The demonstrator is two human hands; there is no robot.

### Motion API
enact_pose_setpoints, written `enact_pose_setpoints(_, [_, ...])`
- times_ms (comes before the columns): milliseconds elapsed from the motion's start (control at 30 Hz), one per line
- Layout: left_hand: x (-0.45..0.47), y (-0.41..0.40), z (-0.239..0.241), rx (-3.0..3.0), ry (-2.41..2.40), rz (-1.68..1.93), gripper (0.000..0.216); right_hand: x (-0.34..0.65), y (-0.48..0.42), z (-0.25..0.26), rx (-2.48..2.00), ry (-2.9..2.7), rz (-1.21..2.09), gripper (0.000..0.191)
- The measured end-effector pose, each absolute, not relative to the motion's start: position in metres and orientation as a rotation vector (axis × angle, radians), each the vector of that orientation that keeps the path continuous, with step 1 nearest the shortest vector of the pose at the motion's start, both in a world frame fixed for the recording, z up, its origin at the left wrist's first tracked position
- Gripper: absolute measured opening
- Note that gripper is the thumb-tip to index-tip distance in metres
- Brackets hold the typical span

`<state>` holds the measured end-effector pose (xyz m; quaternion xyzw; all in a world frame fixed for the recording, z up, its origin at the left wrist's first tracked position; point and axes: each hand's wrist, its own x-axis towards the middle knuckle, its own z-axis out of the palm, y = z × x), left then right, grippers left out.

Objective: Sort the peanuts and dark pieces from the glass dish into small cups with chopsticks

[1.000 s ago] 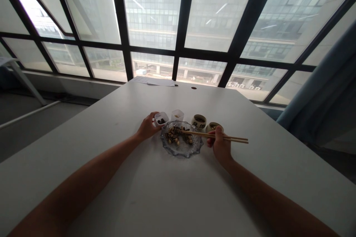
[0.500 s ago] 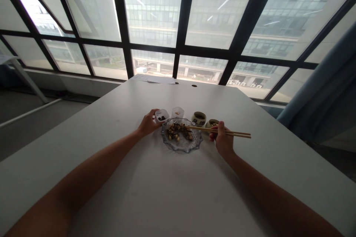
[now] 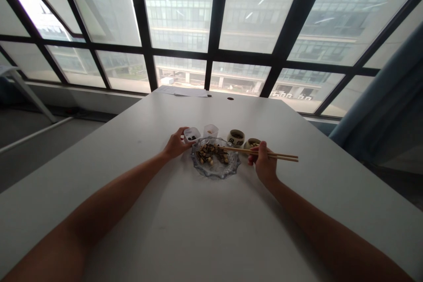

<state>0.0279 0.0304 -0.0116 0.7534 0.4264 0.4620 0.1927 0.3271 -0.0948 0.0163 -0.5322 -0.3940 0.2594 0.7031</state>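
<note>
My left hand (image 3: pixel 176 142) is closed around the side of a small white plastic cup (image 3: pixel 192 131) with a few dark pieces in it. My right hand (image 3: pixel 265 161) grips a pair of wooden chopsticks (image 3: pixel 282 157), whose tips reach into the food pieces in a clear glass dish (image 3: pixel 216 175). Brown, striped and pale pieces, like seeds and nuts (image 3: pixel 206 153), lie heaped in the dish's left and middle part. Whether the chopstick tips pinch a piece is too small to tell.
A second white cup (image 3: pixel 210 130) stands behind the dish. To its right are a ceramic cup with dark lettering (image 3: pixel 236 137) and another ceramic cup (image 3: pixel 253 142), partly behind my right hand. Paper sheets (image 3: pixel 188 92) lie at the far edge of the white table (image 3: pixel 211 220), near the windows.
The camera view has shifted slightly, so everything sits a little higher in the picture. Both hands keep their holds, and the chopstick tips stay over the heaped pieces, a touch further left.
</note>
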Motion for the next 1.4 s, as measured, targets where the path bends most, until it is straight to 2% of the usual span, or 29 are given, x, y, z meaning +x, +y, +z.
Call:
enact_pose_setpoints(467, [0.029,0.031,-0.013,2.177,1.206,1.320,0.062,0.330,-0.091,0.007,-1.162,-0.833,0.625,0.059])
enact_pose_setpoints(667, [0.032,0.033,-0.016,2.214,1.171,1.372,0.061,0.326,-0.094,0.022,-1.088,-0.824,0.587,0.061])
enact_pose_setpoints(967, [0.034,0.033,-0.018,2.205,1.107,1.409,0.062,0.270,-0.071,0.073,-1.019,-1.289,0.394,0.058])
enact_pose_setpoints(1233, [0.036,0.031,-0.017,2.174,1.108,1.395,0.061,0.241,-0.046,0.079,-1.054,-1.747,0.360,0.048])
enact_pose_setpoints(1400, [0.036,0.032,-0.018,2.150,1.124,1.375,0.062,0.246,-0.048,0.084,-1.098,-1.744,0.373,0.049])
